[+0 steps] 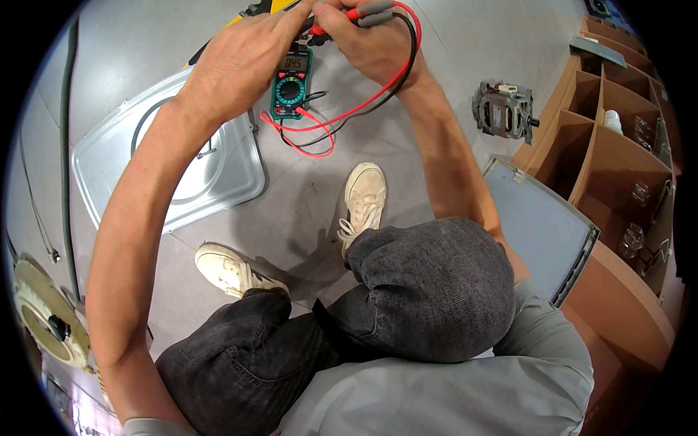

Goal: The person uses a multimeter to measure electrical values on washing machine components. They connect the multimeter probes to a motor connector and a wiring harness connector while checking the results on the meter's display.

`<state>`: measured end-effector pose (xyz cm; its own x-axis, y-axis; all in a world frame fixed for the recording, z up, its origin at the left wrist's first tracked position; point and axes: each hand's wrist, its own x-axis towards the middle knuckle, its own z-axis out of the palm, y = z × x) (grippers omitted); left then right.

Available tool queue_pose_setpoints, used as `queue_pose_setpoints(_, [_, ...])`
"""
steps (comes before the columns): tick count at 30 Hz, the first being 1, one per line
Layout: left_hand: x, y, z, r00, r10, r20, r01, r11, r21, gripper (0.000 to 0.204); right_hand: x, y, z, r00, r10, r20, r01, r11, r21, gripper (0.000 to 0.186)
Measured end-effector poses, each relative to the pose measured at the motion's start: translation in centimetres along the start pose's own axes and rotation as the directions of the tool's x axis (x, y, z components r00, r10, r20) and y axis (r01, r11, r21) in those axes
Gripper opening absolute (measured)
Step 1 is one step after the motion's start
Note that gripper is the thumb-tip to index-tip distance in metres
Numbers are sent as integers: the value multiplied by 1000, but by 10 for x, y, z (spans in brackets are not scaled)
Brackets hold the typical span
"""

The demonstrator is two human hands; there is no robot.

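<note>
At the top edge my right hand (371, 47) is closed round the red and black test probes (374, 13), their grey ends sticking out past the fingers. My left hand (243, 62) meets it from the other side, fingers pressed together; its fingertips are partly cut off, and what they pinch is not visible. Just below both hands a teal and black digital multimeter (291, 90) lies on the floor with its display lit. Red and black test leads (349, 123) loop from its sockets up to the probes. Behind my hands, a yellow and black object (282, 6) shows only in part.
A pale metal panel (243, 171) with a round recess lies left of the multimeter. To the right are an electric motor (505, 112), a grey framed panel (538, 229) and brown compartmented shelving (618, 163) with small clear parts. A dark hose (67, 160) runs down the left side.
</note>
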<state>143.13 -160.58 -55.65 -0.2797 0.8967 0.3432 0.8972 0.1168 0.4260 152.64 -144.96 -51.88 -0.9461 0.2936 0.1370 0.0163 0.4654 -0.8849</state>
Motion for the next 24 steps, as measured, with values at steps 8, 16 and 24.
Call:
queue_pose_setpoints(8, [0,-2,1,1000,22,-17,-21,999,46,65,1,-3,0,1000,-15,5,15,999,-28,15])
queue_pose_setpoints(16, [-1,-2,0,999,31,-20,-30,999,45,66,1,-4,0,998,-66,-1,65,995,-78,14])
queue_pose_setpoints(24, [-1,-1,1,1000,25,-6,-24,998,56,65,-1,-5,-1,998,-61,5,61,995,-85,14])
